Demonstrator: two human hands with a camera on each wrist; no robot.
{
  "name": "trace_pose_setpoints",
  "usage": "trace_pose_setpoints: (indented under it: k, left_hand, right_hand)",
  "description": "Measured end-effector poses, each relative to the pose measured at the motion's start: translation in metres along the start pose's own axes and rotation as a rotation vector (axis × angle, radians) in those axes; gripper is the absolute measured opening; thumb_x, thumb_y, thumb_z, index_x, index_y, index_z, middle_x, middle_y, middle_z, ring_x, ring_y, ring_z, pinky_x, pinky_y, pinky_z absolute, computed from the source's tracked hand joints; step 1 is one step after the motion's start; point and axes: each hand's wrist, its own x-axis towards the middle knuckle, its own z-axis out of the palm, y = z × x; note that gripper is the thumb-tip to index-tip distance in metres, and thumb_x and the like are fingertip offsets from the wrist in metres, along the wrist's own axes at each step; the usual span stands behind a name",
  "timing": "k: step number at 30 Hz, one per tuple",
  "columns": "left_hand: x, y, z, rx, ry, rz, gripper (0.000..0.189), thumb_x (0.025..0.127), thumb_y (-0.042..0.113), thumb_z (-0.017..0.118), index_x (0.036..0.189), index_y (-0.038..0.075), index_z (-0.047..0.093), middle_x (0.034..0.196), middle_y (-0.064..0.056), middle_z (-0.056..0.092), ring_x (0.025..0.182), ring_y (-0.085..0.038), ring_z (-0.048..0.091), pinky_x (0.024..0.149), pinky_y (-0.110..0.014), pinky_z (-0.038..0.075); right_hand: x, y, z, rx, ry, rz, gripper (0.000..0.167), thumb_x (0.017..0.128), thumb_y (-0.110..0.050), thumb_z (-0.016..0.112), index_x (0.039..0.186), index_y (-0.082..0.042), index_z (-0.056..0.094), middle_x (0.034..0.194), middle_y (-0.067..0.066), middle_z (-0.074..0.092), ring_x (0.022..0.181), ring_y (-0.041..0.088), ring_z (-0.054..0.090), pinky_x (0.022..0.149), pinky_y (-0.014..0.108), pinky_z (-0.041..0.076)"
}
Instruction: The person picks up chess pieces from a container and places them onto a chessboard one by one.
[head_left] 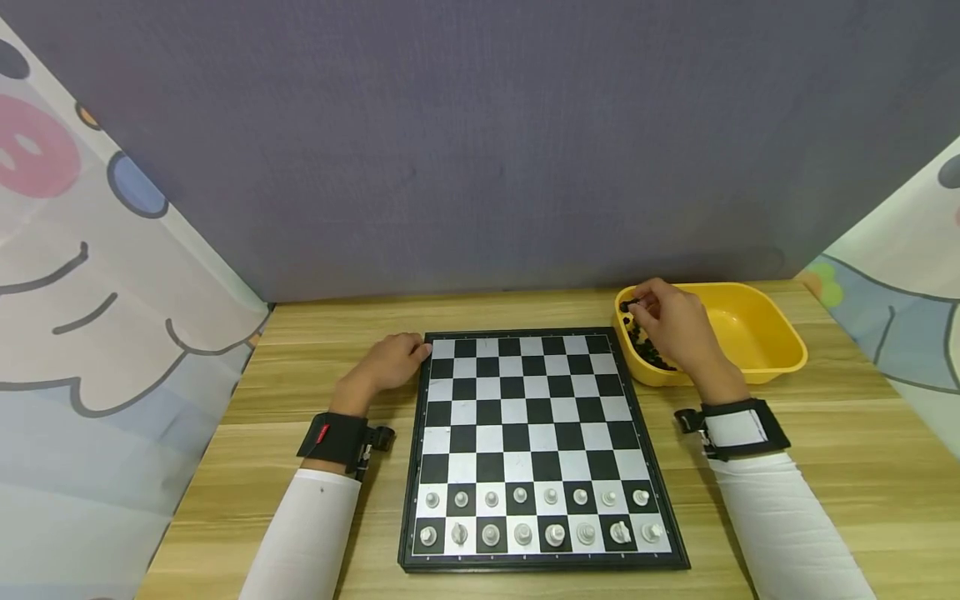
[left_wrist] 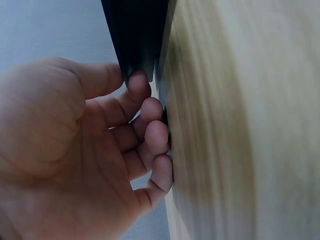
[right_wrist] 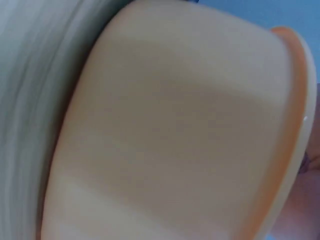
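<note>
A black-and-white chessboard (head_left: 517,435) lies on the wooden table, with white chess pieces (head_left: 522,533) standing in two rows at its near end. At the far left corner my left hand (head_left: 390,360) grips the board's edge; in the left wrist view, the thumb and curled index finger (left_wrist: 138,85) meet at the black corner. Over the left end of a yellow basin (head_left: 757,333), my right hand (head_left: 675,325) pinches a small black chess piece (head_left: 628,306), partly hidden by the fingers. More black pieces (head_left: 647,350) lie below it inside the basin.
The basin stands against the board's far right corner; its outer wall (right_wrist: 175,120) fills most of the right wrist view. A grey panel (head_left: 480,150) rises behind the table (head_left: 330,325). Printed cloth (head_left: 97,333) hangs at both sides.
</note>
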Motion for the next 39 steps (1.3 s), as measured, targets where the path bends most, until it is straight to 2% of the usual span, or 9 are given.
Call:
trace_pose_setpoints:
  k: [6,9,13,17,24,27,31,37,39]
  left_hand:
    - [0.0,0.001,0.0,-0.022,-0.022,0.002,0.032,0.111,0.026,0.041,0.093,0.007,0.059,0.086,-0.008,0.057,0.091,-0.026,0.059,0.086,-0.046,0.046]
    - [0.001,0.001,0.0,-0.022,-0.027,-0.006,0.033,0.112,0.027,0.04,0.095,0.007,0.06,0.09,-0.01,0.06,0.095,-0.028,0.06,0.09,-0.048,0.047]
    - [0.001,0.001,0.0,-0.015,-0.027,-0.013,0.035,0.112,0.029,0.039,0.099,0.006,0.062,0.095,-0.012,0.063,0.1,-0.031,0.062,0.093,-0.049,0.047]
    - [0.001,0.002,0.0,-0.02,-0.024,-0.011,0.035,0.112,0.03,0.04,0.106,0.005,0.065,0.104,-0.013,0.066,0.111,-0.034,0.063,0.099,-0.052,0.047]
    - [0.001,0.003,-0.001,-0.018,-0.033,-0.006,0.035,0.112,0.029,0.039,0.095,0.007,0.059,0.087,-0.009,0.057,0.091,-0.028,0.058,0.087,-0.047,0.045]
    - [0.001,0.003,0.0,-0.013,-0.031,-0.008,0.035,0.112,0.029,0.039,0.096,0.008,0.06,0.091,-0.01,0.06,0.095,-0.029,0.06,0.089,-0.048,0.046]
    - [0.001,0.003,0.0,-0.008,-0.025,-0.014,0.035,0.112,0.029,0.038,0.104,0.006,0.063,0.105,-0.013,0.065,0.11,-0.034,0.063,0.097,-0.053,0.047]
    - [0.002,0.002,0.002,-0.001,-0.022,-0.028,0.038,0.112,0.031,0.038,0.11,0.004,0.064,0.112,-0.016,0.067,0.116,-0.037,0.062,0.1,-0.055,0.046]
    - [0.001,0.003,0.002,-0.001,-0.023,-0.03,0.037,0.112,0.03,0.038,0.109,0.004,0.064,0.11,-0.015,0.066,0.113,-0.035,0.062,0.098,-0.053,0.046]
  right_hand:
    - [0.001,-0.012,0.005,0.034,0.018,-0.053,0.018,0.098,-0.012,0.069,0.111,0.001,0.067,0.09,0.016,0.071,0.077,0.029,0.067,0.064,0.034,0.052]
    - [0.001,-0.019,0.01,0.035,0.015,-0.076,0.018,0.098,-0.012,0.07,0.111,0.0,0.069,0.088,0.014,0.072,0.076,0.027,0.066,0.065,0.035,0.051]
    - [-0.001,-0.028,0.016,0.036,-0.019,-0.092,0.019,0.098,-0.013,0.07,0.113,0.0,0.071,0.089,0.013,0.073,0.076,0.026,0.065,0.067,0.038,0.049]
    - [-0.002,-0.034,0.023,0.018,-0.057,-0.097,0.02,0.098,-0.013,0.07,0.114,-0.002,0.071,0.091,0.012,0.073,0.077,0.026,0.064,0.07,0.04,0.051]
    - [-0.005,-0.04,0.033,-0.057,-0.095,-0.093,0.021,0.096,-0.016,0.073,0.113,-0.004,0.072,0.096,0.014,0.075,0.079,0.028,0.067,0.069,0.045,0.054]
    - [-0.005,-0.041,0.036,-0.082,-0.103,-0.097,0.021,0.095,-0.015,0.074,0.112,-0.004,0.072,0.096,0.014,0.075,0.083,0.03,0.068,0.073,0.047,0.055]
    - [-0.006,-0.041,0.038,-0.099,-0.106,-0.118,0.02,0.093,-0.014,0.076,0.11,-0.003,0.074,0.093,0.013,0.075,0.086,0.029,0.065,0.077,0.047,0.053]
    - [-0.007,-0.041,0.042,-0.126,-0.074,-0.171,0.018,0.091,-0.014,0.079,0.106,-0.004,0.077,0.087,0.011,0.076,0.079,0.027,0.06,0.074,0.043,0.048]
    - [-0.006,-0.04,0.044,-0.134,-0.068,-0.185,0.018,0.09,-0.014,0.079,0.105,-0.004,0.077,0.085,0.01,0.076,0.077,0.026,0.059,0.075,0.043,0.046]
